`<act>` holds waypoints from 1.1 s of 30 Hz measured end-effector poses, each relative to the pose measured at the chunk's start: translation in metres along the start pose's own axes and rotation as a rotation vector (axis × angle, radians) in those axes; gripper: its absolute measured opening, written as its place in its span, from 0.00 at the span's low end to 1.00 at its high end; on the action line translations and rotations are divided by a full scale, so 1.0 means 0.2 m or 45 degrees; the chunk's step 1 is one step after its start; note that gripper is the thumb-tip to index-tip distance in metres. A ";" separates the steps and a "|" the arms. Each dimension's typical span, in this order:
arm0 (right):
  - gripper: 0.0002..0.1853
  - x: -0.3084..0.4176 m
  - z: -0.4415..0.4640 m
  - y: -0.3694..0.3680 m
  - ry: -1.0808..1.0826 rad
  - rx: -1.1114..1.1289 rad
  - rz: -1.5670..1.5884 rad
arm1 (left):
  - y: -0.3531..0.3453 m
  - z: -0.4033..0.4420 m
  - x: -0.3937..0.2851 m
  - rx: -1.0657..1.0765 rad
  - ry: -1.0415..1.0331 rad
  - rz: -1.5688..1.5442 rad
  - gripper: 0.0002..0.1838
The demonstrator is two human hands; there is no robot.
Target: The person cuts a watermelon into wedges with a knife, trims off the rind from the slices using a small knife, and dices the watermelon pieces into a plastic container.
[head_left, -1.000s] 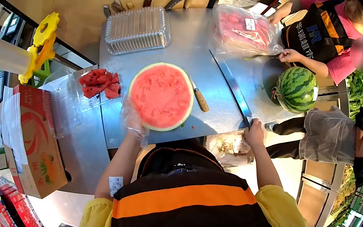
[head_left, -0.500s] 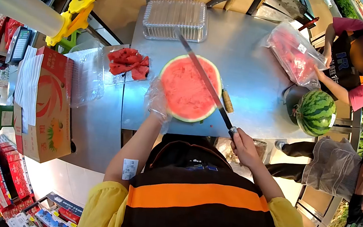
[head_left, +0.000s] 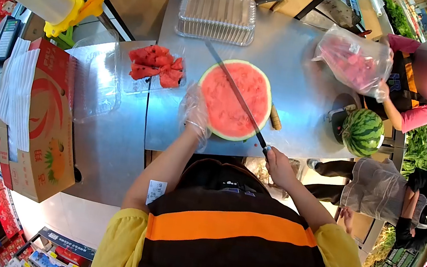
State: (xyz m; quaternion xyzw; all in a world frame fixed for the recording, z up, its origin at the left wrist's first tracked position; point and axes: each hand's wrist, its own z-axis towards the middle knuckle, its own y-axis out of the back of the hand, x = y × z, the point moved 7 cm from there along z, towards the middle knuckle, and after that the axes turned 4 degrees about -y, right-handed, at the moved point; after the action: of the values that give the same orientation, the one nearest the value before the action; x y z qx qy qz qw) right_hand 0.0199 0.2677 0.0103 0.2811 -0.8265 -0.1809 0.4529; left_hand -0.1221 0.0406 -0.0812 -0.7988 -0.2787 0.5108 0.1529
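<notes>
A halved watermelon (head_left: 226, 88) lies cut face up on the metal table, red flesh showing. My left hand (head_left: 196, 111), in a clear plastic glove, rests against its left rind with the fingers stretched along it. In my bare right hand (head_left: 280, 166) is the dark handle of a long knife (head_left: 239, 97). The blade runs diagonally over the flesh, its tip past the far left rim; whether it touches the flesh I cannot tell. Just right of the melon lies a wooden handle (head_left: 276, 117). Red watermelon pieces (head_left: 156, 64) sit in a clear tray on the left.
Clear plastic containers (head_left: 218, 17) are stacked at the back, before several knife handles. An open clear container (head_left: 95, 78) and a cardboard box (head_left: 47, 124) stand left. Right are a whole watermelon (head_left: 363, 132) and a co-worker holding a bag (head_left: 348, 60) of red pieces.
My view has shifted slightly, so the table items appear displaced. The knife still crosses the melon, and my left hand remains at its side. The co-worker's bag has been raised a little.
</notes>
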 end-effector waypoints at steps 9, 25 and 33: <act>0.21 -0.08 0.20 -0.11 0.114 -0.096 -0.094 | 0.15 0.14 0.03 0.036 -0.206 0.352 0.25; 0.17 -0.47 0.15 0.04 -0.016 -0.174 -0.279 | 0.11 -0.21 0.05 -0.054 0.104 0.142 0.27; 0.20 -0.34 0.03 -0.02 0.018 0.010 0.101 | 0.02 0.15 -0.19 0.469 -0.246 1.025 0.24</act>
State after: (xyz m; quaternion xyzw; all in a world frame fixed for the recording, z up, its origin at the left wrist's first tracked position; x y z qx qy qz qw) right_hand 0.0453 0.3067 -0.0395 0.2511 -0.8346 -0.1574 0.4643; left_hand -0.1605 0.0136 -0.0680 -0.7516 0.1368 0.6429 0.0550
